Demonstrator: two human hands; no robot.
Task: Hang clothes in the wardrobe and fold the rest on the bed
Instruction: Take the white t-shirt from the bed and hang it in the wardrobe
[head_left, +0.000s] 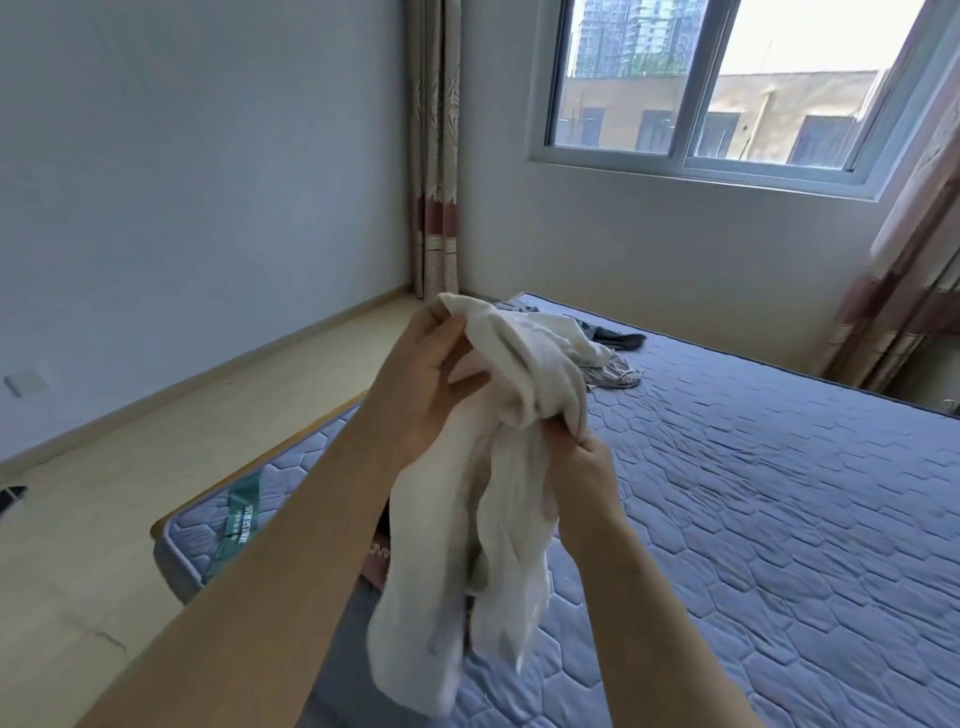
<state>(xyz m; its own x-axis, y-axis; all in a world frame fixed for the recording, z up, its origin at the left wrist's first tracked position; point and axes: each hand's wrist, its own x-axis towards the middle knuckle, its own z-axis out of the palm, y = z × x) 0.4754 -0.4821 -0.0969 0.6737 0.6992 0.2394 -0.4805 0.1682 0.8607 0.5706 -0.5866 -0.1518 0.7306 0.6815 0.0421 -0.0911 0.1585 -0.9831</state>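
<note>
White, soft, crumpled cloth garment (514, 493) hangs in the air over the near end of the bed, gripped by both bare hands, its loose folds dangling toward 6 o'clock. The right hand (587, 467), on the garment's 3 o'clock side, is closed in a fist round a bunched fold. The left hand (431, 379), higher and toward 10 o'clock, pinches the top edge between thumb and curled fingers (441, 325).

Beneath them lies a blue quilted mattress (779, 509). At its far end, toward 12 o'clock from the hands, a small heap of grey and dark clothes (613, 364) rests on the quilting. Pale wooden floor (130, 467) spreads at 9 o'clock. A patterned beige-and-red curtain (434, 156) hangs in the corner, and a grey-framed sliding window (701, 88) sits at 1 o'clock.
</note>
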